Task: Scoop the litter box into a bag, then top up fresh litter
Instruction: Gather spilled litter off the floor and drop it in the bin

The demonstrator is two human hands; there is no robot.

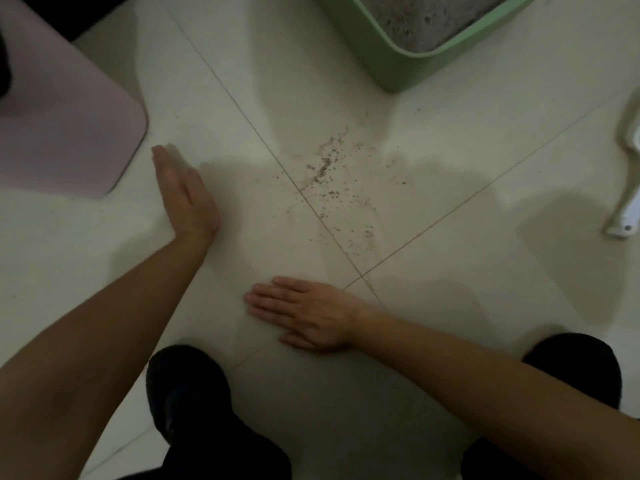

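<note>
Pale tiled floor [450, 271], litter grains [329, 178] scattered mid-tile. Beyond grains we see green litter box [391, 60]; white scoop [625, 206] right of them, pink object [62, 126] left. Left hand [185, 194] and right hand [304, 311] near grains, grip wide, empty.

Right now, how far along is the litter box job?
Done, apparently: the scoop lies set down at the right, and the green litter box holds litter. In hand: left hand and right hand, both straight-fingered on the tile, flank spilled grains, likely sweeping them together. Left: clearing that spill; no bag or fresh litter shows, so top-up is unconfirmed.
</note>
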